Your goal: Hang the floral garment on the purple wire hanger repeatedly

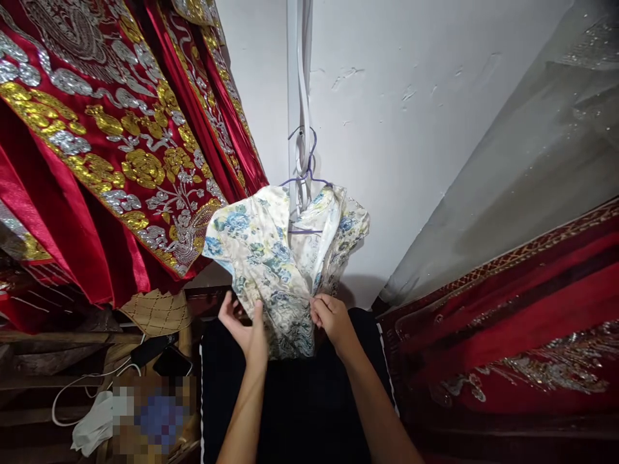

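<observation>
A floral short-sleeved blouse (275,277), cream with blue flowers, hangs in front of me on a thin purple hanger (312,164). Its front neckline falls in a V, and the hanger's lower bar shows inside it. My right hand (331,322) is closed, pinching the blouse's front edge at the bottom of the V. At the blouse's lower left side is my left hand (246,328), thumb and fingers apart. The thumb lies against the cloth; whether the fingertips reach behind it is hard to see.
A white strap (302,77) runs down the wall to the hanger. Red embroidered garments (145,167) hang at left. At right is sheer pale fabric (507,180) above red cloth (483,348). Lower left, a phone (173,362) and white cable (55,406) lie on wooden furniture.
</observation>
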`<state>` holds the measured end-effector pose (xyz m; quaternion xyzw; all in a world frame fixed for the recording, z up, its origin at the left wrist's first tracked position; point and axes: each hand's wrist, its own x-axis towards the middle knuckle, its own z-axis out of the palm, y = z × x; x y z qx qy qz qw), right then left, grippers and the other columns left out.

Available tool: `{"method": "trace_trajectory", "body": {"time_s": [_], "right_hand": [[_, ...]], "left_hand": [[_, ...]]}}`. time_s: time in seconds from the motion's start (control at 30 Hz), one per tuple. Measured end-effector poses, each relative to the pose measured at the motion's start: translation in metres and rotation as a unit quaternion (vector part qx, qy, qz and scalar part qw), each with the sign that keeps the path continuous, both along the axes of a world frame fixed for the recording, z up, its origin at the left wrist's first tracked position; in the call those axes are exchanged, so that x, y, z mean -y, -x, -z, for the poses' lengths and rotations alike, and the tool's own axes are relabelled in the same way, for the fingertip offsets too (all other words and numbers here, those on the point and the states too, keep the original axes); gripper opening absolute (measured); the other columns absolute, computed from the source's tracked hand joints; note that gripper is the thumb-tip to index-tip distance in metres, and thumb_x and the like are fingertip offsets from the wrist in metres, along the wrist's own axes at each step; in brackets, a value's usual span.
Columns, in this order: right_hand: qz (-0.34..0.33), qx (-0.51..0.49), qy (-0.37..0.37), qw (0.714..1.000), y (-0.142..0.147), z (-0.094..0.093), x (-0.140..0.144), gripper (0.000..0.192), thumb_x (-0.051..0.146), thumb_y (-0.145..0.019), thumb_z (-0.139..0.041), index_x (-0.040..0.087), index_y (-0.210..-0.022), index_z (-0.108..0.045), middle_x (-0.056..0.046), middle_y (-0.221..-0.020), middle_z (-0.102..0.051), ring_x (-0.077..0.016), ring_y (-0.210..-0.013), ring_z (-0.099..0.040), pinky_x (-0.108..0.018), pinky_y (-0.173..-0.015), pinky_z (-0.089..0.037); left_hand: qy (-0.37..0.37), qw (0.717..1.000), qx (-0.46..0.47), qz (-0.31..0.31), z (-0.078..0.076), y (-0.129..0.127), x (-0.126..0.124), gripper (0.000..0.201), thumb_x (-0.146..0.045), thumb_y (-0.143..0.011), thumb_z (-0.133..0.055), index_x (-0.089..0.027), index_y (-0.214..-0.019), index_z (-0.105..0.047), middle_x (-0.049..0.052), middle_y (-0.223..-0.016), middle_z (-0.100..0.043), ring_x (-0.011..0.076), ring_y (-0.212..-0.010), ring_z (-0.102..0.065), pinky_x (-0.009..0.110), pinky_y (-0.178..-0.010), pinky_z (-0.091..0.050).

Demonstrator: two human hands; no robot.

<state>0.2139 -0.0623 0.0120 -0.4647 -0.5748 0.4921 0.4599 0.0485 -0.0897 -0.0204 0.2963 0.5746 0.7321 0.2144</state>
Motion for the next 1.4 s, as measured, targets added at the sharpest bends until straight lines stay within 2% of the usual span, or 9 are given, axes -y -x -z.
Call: {"method": "trace_trajectory", "body": {"time_s": [0.1, 0.23, 0.6, 0.7, 0.87, 1.0, 1.1, 1.27, 1.4], "right_hand": [[-0.033, 0.016, 0.012, 0.999, 0.001, -0.001, 0.005, 0.039, 0.048, -0.090, -0.056, 0.028, -0.057, -0.055, -0.003, -0.049, -0.053, -0.0222, -0.046, -0.048, -0.040, -0.051, -0.041], [-0.077, 0.019, 0.026, 0.997, 0.003, -0.018, 0.004, 0.033, 0.040, -0.089, -0.057, 0.029, -0.059, -0.063, -0.001, -0.046, -0.056, -0.0210, -0.044, -0.051, -0.037, -0.050, -0.042], [0.048, -0.179, -0.134, 0.974, 0.003, -0.174, -0.088, 0.028, 0.038, -0.086, -0.064, 0.015, -0.072, -0.065, 0.003, -0.050, -0.055, -0.0043, -0.039, -0.037, -0.019, -0.039, -0.025], [0.028, -0.169, -0.131, 0.977, 0.013, -0.169, -0.082, 0.026, 0.036, -0.088, -0.061, 0.016, -0.071, -0.063, 0.002, -0.048, -0.055, -0.0049, -0.037, -0.038, -0.019, -0.038, -0.024], [0.019, -0.118, -0.156, 0.981, 0.018, -0.161, -0.066, 0.026, 0.033, -0.090, -0.059, 0.017, -0.070, -0.063, 0.002, -0.047, -0.055, -0.0062, -0.038, -0.040, -0.019, -0.040, -0.028], [0.014, -0.105, -0.191, 0.976, 0.017, -0.166, -0.067, 0.028, 0.035, -0.090, -0.058, 0.017, -0.070, -0.064, 0.002, -0.046, -0.055, -0.0071, -0.038, -0.041, -0.020, -0.042, -0.030], [0.023, -0.087, -0.202, 0.975, 0.016, -0.152, -0.078, 0.030, 0.039, -0.090, -0.060, 0.018, -0.069, -0.064, 0.003, -0.046, -0.054, -0.0076, -0.039, -0.042, -0.021, -0.043, -0.031], [0.073, -0.056, -0.140, 0.986, 0.008, -0.109, -0.096, 0.032, 0.038, -0.085, -0.061, 0.017, -0.062, -0.063, 0.003, -0.041, -0.051, -0.0088, -0.038, -0.040, -0.023, -0.042, -0.030], [0.094, -0.115, -0.163, 0.975, -0.001, -0.114, -0.091, 0.029, 0.037, -0.086, -0.060, 0.018, -0.064, -0.063, 0.004, -0.043, -0.050, -0.0083, -0.039, -0.041, -0.022, -0.043, -0.031]], "left_hand": [[-0.023, 0.979, -0.184, 0.089, 0.004, -0.027, 0.005, 0.046, -0.030, -0.086, -0.070, -0.025, -0.129, -0.053, 0.013, -0.149, -0.047, 0.0288, -0.143, -0.042, 0.045, -0.121, -0.030], [0.018, 0.950, -0.199, 0.241, 0.008, -0.050, 0.000, 0.017, -0.029, -0.095, -0.054, -0.023, -0.111, -0.058, 0.010, -0.109, -0.066, 0.0264, -0.107, -0.064, 0.041, -0.097, -0.049], [0.071, 0.858, -0.349, 0.370, -0.002, -0.035, -0.026, 0.008, -0.017, -0.086, -0.056, -0.023, -0.081, -0.055, 0.002, -0.077, -0.062, 0.0189, -0.072, -0.059, 0.030, -0.067, -0.044], [0.107, 0.826, -0.374, 0.408, -0.028, -0.023, -0.042, 0.009, -0.014, -0.083, -0.060, -0.022, -0.080, -0.057, -0.001, -0.071, -0.062, 0.0163, -0.066, -0.058, 0.027, -0.064, -0.041], [-0.106, 0.905, -0.290, 0.291, -0.128, -0.007, -0.066, 0.029, -0.030, -0.097, -0.058, -0.024, -0.125, -0.055, 0.001, -0.088, -0.068, 0.0166, -0.081, -0.064, 0.029, -0.078, -0.047], [-0.214, 0.857, -0.399, 0.245, -0.197, -0.006, -0.089, 0.019, -0.032, -0.099, -0.055, -0.022, -0.111, -0.066, 0.005, -0.095, -0.068, 0.0175, -0.086, -0.062, 0.030, -0.080, -0.046], [-0.214, 0.812, -0.488, 0.239, -0.215, -0.004, -0.102, 0.017, -0.029, -0.099, -0.056, -0.019, -0.087, -0.065, 0.004, -0.086, -0.065, 0.0169, -0.080, -0.058, 0.030, -0.077, -0.043], [-0.264, 0.855, -0.427, 0.128, -0.232, 0.022, -0.101, 0.026, -0.024, -0.103, -0.046, -0.021, -0.083, -0.061, 0.002, -0.077, -0.061, 0.0146, -0.073, -0.055, 0.029, -0.070, -0.041], [-0.248, 0.827, -0.457, 0.216, -0.239, 0.028, -0.096, 0.014, -0.029, -0.099, -0.057, -0.021, -0.100, -0.068, 0.005, -0.099, -0.068, 0.0147, -0.082, -0.059, 0.027, -0.072, -0.044]]}}
